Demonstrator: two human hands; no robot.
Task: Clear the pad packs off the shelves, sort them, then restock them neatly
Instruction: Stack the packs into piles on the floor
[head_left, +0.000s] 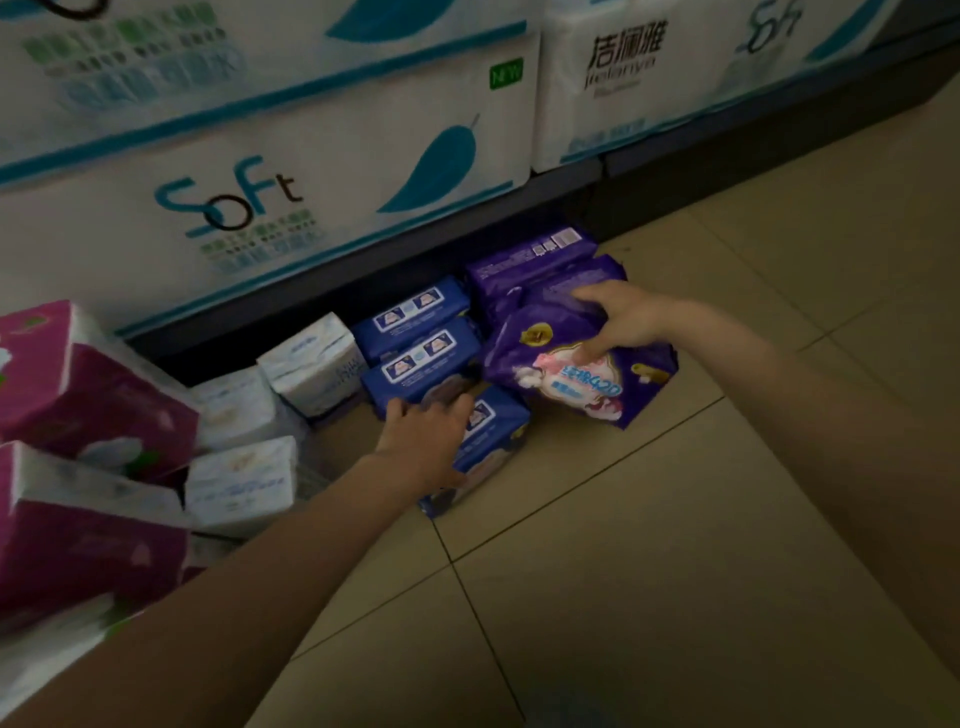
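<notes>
A beige tiled floor (649, 545) is seen beside a dark shelf base (519, 208). Laid on it against the base are white packs (311, 364), blue packs (421, 358), purple packs (530, 260) and, leftmost, pink-and-white packs (88, 395).

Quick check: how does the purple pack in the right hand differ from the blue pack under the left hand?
The crinkly purple plastic pack shows a pink-and-white printed front; the glossy blue plastic pack is plain blue with a small picture label. The right hand grips the purple pack at its top edge, tilted above the beige tiled floor; the left hand rests on the blue pack, which lies on that floor. The purple pack looks wider. Both are soft wrapped packs lying near the shelf base.
</notes>
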